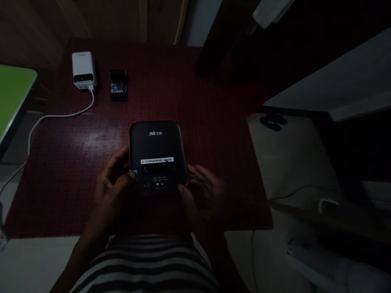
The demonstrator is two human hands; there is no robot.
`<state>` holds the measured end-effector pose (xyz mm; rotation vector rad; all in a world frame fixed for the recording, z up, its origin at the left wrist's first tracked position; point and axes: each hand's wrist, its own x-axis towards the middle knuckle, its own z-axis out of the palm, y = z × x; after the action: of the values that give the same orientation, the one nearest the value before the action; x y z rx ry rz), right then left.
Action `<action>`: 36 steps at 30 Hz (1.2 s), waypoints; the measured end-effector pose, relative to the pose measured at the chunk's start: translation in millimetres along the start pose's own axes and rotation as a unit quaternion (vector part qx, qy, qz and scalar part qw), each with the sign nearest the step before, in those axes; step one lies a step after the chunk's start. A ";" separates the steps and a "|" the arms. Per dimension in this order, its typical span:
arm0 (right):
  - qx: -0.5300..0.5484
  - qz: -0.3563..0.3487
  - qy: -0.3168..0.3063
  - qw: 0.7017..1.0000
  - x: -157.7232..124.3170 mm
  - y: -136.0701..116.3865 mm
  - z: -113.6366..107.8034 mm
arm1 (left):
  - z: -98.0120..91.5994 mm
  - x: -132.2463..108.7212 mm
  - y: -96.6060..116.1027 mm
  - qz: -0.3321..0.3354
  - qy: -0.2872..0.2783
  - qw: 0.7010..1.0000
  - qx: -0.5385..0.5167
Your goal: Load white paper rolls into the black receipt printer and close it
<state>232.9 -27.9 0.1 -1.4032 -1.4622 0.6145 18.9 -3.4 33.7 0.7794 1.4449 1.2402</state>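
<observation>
A black box-shaped device [157,150] with a white logo and a yellow-white warning strip sits on a dark red table [214,134]. My left hand [111,185] grips its left near corner, thumb on top and fingers along the side. My right hand [203,191] rests against the right near corner, fingers curled against the side. The scene is very dim.
A white power bank [83,69] with a white cable [55,116] lies at the far left of the table. A small black object [118,84] sits beside it. A green surface [14,91] is at the left edge; pale furniture and cables stand to the right.
</observation>
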 end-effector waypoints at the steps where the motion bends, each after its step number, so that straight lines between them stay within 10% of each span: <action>1: 0.005 0.000 -0.001 1.000 0.9 0.9 0.0 | 0.4 -0.3 -0.3 0.001 0.002 1.000 0.003; 15: -0.125 -0.121 -0.005 0.985 28.1 -21.8 -12.5 | -2.0 -0.2 -11.4 0.052 -0.031 0.998 0.023; 20: -0.179 -0.262 -0.151 0.936 85.6 -44.6 6.7 | -8.5 1.1 -34.3 0.172 -0.042 0.982 0.060; 26: -0.357 -0.204 -0.383 0.827 131.4 -62.6 52.0 | -16.8 6.8 -55.2 0.269 -0.094 0.948 0.142; 31: -0.371 -0.213 -0.423 0.799 142.4 -63.1 58.2 | -17.1 8.9 -55.5 0.263 -0.090 0.947 0.160; 36: -0.342 -0.250 -0.358 0.832 133.7 -66.7 44.0 | -16.6 9.1 -56.8 0.260 -0.091 0.948 0.158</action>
<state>184.0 96.0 80.7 -1.2333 -2.7505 0.2696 8.8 -14.3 -24.2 1.5290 1.3427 1.2871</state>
